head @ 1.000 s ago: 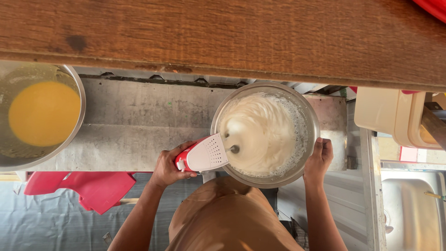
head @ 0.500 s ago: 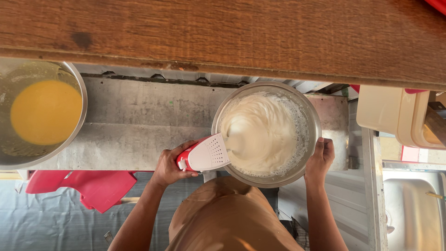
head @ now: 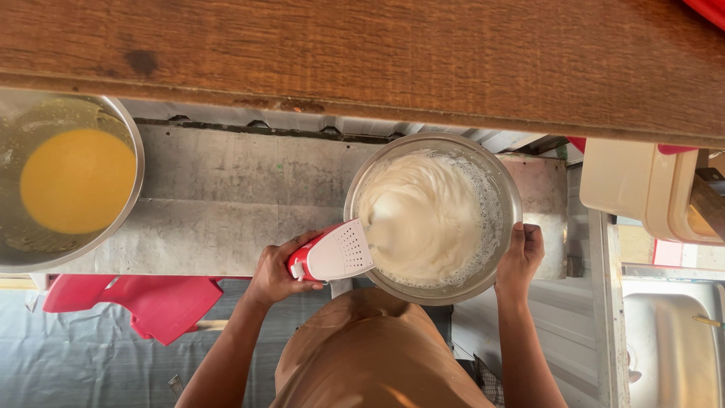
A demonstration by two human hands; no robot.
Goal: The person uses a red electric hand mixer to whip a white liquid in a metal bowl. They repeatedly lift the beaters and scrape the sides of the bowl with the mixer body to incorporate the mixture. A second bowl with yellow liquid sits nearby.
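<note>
Two metal bowls are sitting on the counter: one [head: 507, 198] holding white whipped foam, one [head: 128, 143] holding yellow liquid. One red-and-white hand mixer [head: 332, 255] is showing. Two hands are working, a left hand [head: 273, 273] and a right hand [head: 519, 257]. One red cloth [head: 143, 302] is hanging below, and one cream plastic container [head: 627, 181] is standing alongside.
</note>
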